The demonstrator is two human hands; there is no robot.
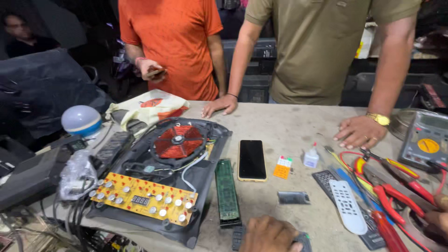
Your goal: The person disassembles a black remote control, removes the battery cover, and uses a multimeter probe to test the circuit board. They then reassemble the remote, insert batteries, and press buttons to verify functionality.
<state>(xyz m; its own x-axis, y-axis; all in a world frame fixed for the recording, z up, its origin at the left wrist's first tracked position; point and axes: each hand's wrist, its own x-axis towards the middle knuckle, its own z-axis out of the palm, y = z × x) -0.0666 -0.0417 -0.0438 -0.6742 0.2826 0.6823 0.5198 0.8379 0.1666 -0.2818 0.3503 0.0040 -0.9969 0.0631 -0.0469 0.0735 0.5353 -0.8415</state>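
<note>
Your left hand (269, 234) curls down over a dark remote (239, 237) at six o'clock, pinning it, while your right hand (436, 219), at four o'clock, is cropped, its grip unclear.

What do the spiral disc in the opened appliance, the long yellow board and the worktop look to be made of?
Spiral disc: likely copper wire, reddish and tightly wound, faint sheen. Yellow board: looks like a printed circuit board, matt, studded with small white buttons and a dark display. Worktop: pale, dull, stained; stone or laminate, cannot tell.
</note>
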